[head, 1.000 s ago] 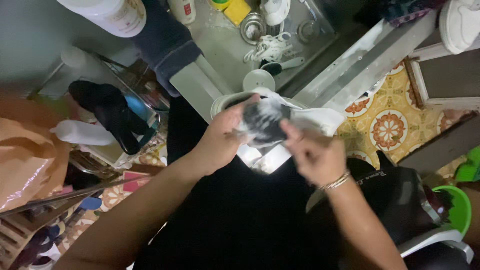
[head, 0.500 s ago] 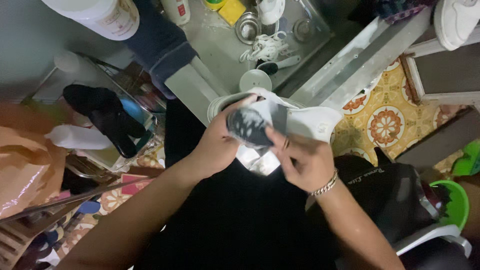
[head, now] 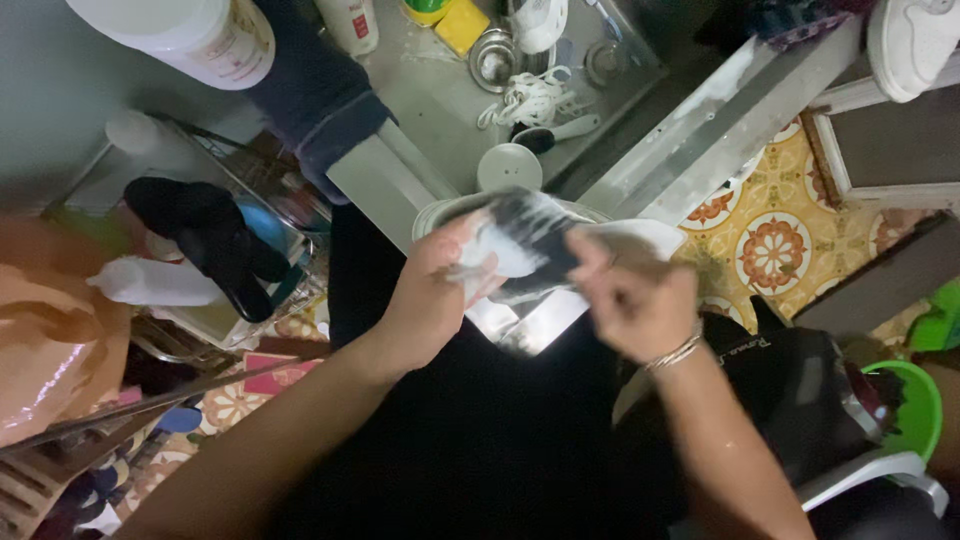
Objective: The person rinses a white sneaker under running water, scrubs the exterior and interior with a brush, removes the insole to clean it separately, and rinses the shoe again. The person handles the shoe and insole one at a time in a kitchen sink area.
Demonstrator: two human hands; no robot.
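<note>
Since the earlier frame both hands have slid a little to the right and the dark-and-white cloth between them has been pulled out wider and flatter. The left hand (head: 430,300) is closed on the left end of the cloth (head: 520,240), fingers curled over its white part. The right hand (head: 635,300) is closed in a loose fist at the cloth's right end, gripping it; motion blur hides the fingertips. A thin bangle (head: 672,355) circles the right wrist. The cloth is held in the air between the two hands, directly above a metal basin (head: 440,212) whose rim shows behind the left hand.

Beyond the basin is a wet grey sink surface (head: 440,110). On it stand a small white bowl (head: 509,166), a dark spoon with a pale handle (head: 555,133), a tangle of white fabric (head: 530,100), a round metal drain (head: 492,60) and a yellow sponge (head: 463,25). A folded dark blue towel (head: 315,95) lies over the sink's left edge. A large white tub (head: 190,30) sits at top left. On the right, patterned yellow floor tiles (head: 770,240) show, with a green bucket (head: 915,410) at the far right edge
</note>
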